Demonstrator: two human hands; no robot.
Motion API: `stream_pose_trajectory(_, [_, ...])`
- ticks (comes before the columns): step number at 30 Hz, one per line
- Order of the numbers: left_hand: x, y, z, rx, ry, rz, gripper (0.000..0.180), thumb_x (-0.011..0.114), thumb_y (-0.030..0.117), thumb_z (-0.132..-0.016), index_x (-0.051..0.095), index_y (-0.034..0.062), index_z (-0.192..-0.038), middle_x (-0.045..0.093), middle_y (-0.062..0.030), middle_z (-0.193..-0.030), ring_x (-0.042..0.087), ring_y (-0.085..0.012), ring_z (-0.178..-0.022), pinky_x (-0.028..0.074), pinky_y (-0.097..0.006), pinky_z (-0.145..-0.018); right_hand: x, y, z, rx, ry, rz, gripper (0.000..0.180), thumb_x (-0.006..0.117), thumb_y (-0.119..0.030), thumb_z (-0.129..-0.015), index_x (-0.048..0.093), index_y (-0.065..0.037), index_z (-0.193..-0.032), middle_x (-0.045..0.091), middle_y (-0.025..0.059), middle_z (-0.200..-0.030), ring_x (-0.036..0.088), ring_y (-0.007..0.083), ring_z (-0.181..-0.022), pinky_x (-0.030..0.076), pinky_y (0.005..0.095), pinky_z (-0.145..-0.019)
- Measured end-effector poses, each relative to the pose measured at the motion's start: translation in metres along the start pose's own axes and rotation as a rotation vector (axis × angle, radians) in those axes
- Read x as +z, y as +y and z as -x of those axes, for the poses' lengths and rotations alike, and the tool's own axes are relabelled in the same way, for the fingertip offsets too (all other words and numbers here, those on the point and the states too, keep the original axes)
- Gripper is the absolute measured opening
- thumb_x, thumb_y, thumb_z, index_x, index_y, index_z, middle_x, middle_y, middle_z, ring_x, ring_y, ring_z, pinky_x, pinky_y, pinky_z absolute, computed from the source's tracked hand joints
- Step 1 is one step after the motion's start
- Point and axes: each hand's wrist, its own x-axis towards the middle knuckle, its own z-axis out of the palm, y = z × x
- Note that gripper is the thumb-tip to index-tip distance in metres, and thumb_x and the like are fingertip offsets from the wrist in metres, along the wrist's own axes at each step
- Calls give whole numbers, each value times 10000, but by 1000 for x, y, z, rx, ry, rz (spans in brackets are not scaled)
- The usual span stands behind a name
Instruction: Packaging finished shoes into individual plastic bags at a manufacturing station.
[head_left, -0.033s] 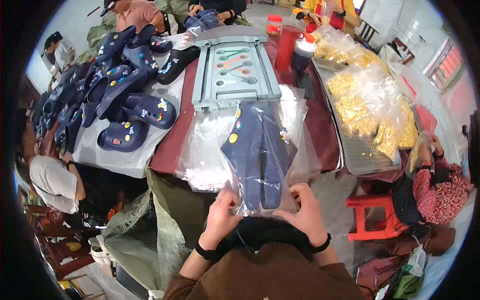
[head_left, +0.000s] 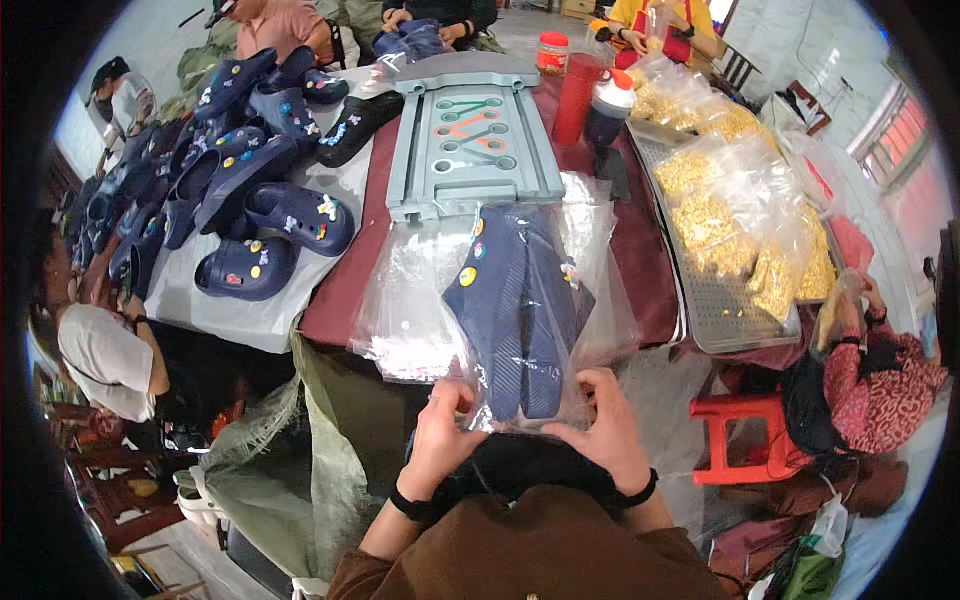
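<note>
Just on the near side of the flat grey plastic board with green, orange and grey looped shapes (head_left: 478,187), I see a pair of navy-blue foam clogs (head_left: 508,310) with small colourful charms, set side by side inside a clear plastic bag (head_left: 570,392). At the bag's end farthest from the board, the left hand (head_left: 438,440) holds one corner, thumb and fingers curled around the plastic; the right hand (head_left: 607,440) holds the other corner likewise. Between bag and board-side desk (head_left: 650,275), covered in dark red cloth, I see loose transparent plastic sleeves (head_left: 410,310). Left of the board, I find a heap of charm-studded navy clogs (head_left: 240,180) on a white sheet (head_left: 200,320). To its right stand a red cylindrical container (head_left: 577,100) and a perforated metal tray (head_left: 735,328) bearing clear bags of yellow pieces (head_left: 705,225).
</note>
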Motion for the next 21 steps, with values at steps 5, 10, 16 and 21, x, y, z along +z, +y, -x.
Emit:
stream_pose_trajectory(5, [-6,1,2,115,108,-17,598,908,128,-711,654,4,-1237,673,-153,-1204,692,-300,-951,552,-396,-819,19,10,13,-7,-110,-115,347,872,-143,-769,624,-7,-970,599,118,-860,620,255,-708,497,353,-611])
stream_pose_trajectory(10, [1,-8,0,320,116,-132,193,844,127,-761,686,34,-821,661,-102,-872,659,-291,-745,535,-382,-670,18,18,17,-13,-48,-124,243,850,-114,-786,641,-14,-860,587,97,-752,578,232,-583,456,341,-541])
stream_pose_trajectory(16, [13,-7,8,126,173,50,415,923,134,-705,521,41,-667,544,-41,-667,540,-195,-617,475,-325,-588,14,22,21,-34,55,-54,257,856,-136,-790,624,-41,-733,545,72,-634,545,225,-525,410,347,-492])
stream_pose_trajectory(21, [3,-1,10,53,106,-64,453,960,197,-672,531,54,-698,561,-16,-702,541,-136,-656,475,-303,-607,8,23,24,-28,40,12,331,893,-173,-756,589,-46,-718,565,71,-675,547,206,-550,394,348,-496])
